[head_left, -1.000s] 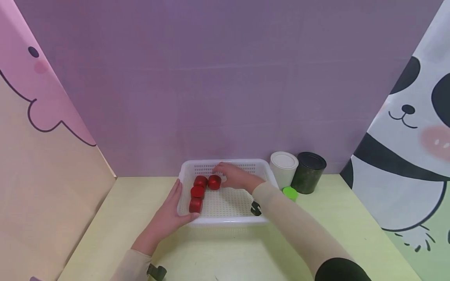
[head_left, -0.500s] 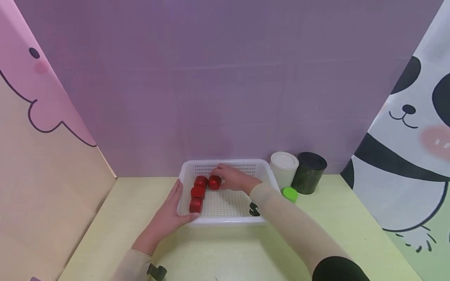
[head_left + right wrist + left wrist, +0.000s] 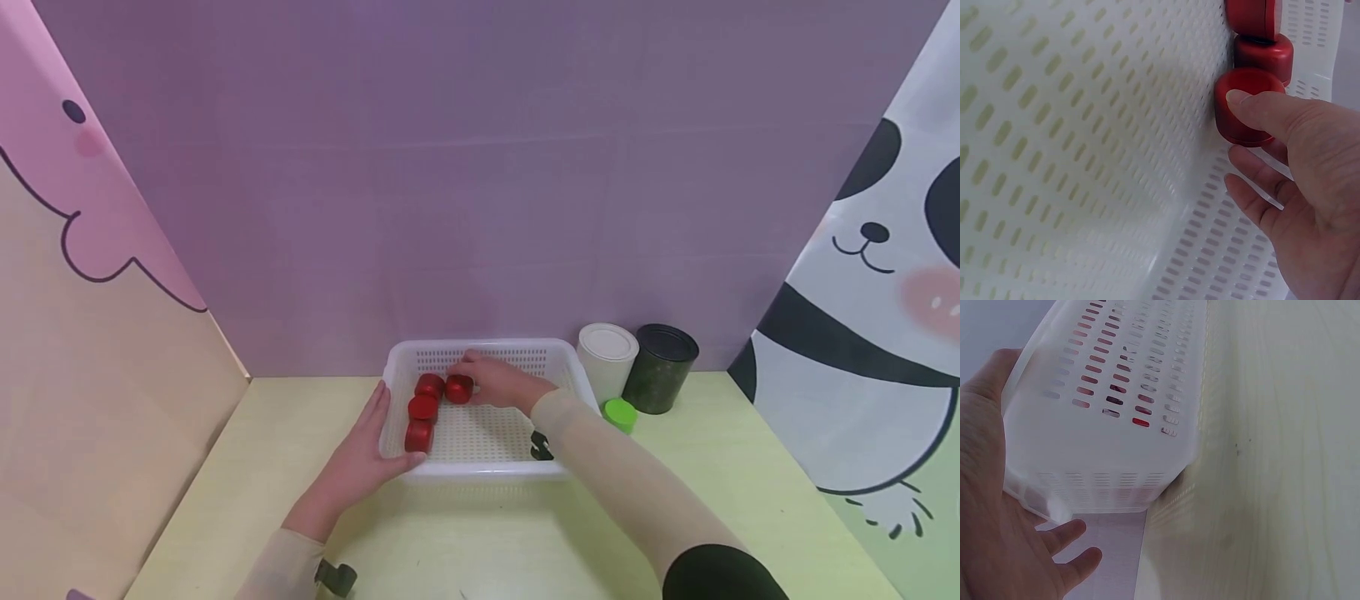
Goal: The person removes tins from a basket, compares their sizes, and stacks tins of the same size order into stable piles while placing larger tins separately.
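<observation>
A white perforated plastic basket [image 3: 487,469] sits on the table, with several small red metallic round tins inside. My left hand [image 3: 360,462] holds its near-left corner, thumb over the rim and fingers along the left side; the left wrist view shows the lower fingers loosely bent beside the wall. Inside the basket, my right hand [image 3: 504,383] pinches one red tin [image 3: 1235,128], thumb on its top and the fingertips partly hidden behind it. To its left stand another red tin [image 3: 430,385], a red tin [image 3: 423,407] below that, and a red tin [image 3: 418,436] lying nearest the front.
Right of the basket stand a white lidded canister [image 3: 607,358] and a dark canister [image 3: 660,367] with a black lid. A green lid [image 3: 619,413] shows just in front of them. A purple backdrop [image 3: 480,208] rises behind the pale table [image 3: 480,542].
The right hand has shifted slightly left, its fingers now nearer round the red tin. The left hand and the basket stay put.
</observation>
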Demonstrator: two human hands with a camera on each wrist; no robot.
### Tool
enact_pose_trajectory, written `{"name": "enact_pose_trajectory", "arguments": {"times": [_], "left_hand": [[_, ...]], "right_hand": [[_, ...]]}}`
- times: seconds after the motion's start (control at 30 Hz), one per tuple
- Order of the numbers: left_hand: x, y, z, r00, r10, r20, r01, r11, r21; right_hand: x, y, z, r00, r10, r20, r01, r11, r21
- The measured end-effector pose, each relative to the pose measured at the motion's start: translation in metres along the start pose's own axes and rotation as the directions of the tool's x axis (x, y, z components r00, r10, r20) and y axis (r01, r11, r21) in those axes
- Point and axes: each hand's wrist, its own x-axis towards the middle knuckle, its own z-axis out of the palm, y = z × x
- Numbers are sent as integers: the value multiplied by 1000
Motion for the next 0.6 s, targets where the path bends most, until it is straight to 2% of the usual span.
{"name": "enact_pose_trajectory", "arguments": {"times": [0.3,0.6], "left_hand": [[-1,1,-1,1000,0,-4,0,1000,-4],[0,0,0,1000,0,-3,0,1000,-8]], "right_hand": [[2,1,1,1000,-21,-18,21,1000,-15],[7,7,6,1000,21,-3,-21,1000,-13]]}}
